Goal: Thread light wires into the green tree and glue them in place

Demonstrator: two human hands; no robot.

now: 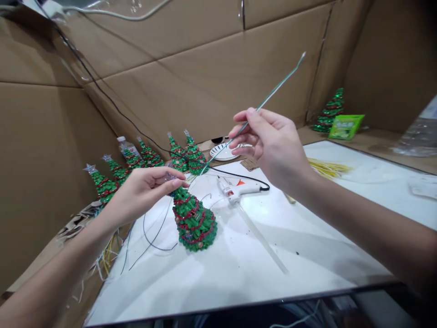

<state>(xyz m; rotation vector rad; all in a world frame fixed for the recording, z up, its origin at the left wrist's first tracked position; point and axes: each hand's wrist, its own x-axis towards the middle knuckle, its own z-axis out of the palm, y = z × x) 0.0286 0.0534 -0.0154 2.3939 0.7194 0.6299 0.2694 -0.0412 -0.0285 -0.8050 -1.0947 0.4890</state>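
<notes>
1. A miniature Christmas tree (194, 221), green with red garlands and small ornaments, is just below the fingertips of the left hand (146, 189), its top leaning toward them over the white-topped table (239, 282).
2. The left hand is closed in a pinch at the tip of this tree, thumb and fingers together.
3. The right hand (273, 141), raised higher, grips a thin green-and-white wire (280, 82) between thumb and fingers. The wire slants from beside the left fingertips up past the right hand to a bent, pale tip.
4. Below the right hand, a white glue gun (244, 189) lies on its side, a long translucent glue stick (262, 241) extending from its rear toward the viewer.
5. Below the left hand, dark loose wires (153, 246) curl across the table.
6. Beyond the left hand stand six similar trees (104, 186), with a white-capped bottle (124, 142) behind some of them.
7. Beyond the right hand's fingertips sits a striped plate (223, 152); right of its wrist lie yellow strands (327, 167).
8. Farther right are a bright green packet (346, 126) and another sparkling tree (330, 109), near cardboard walls (205, 77).
</notes>
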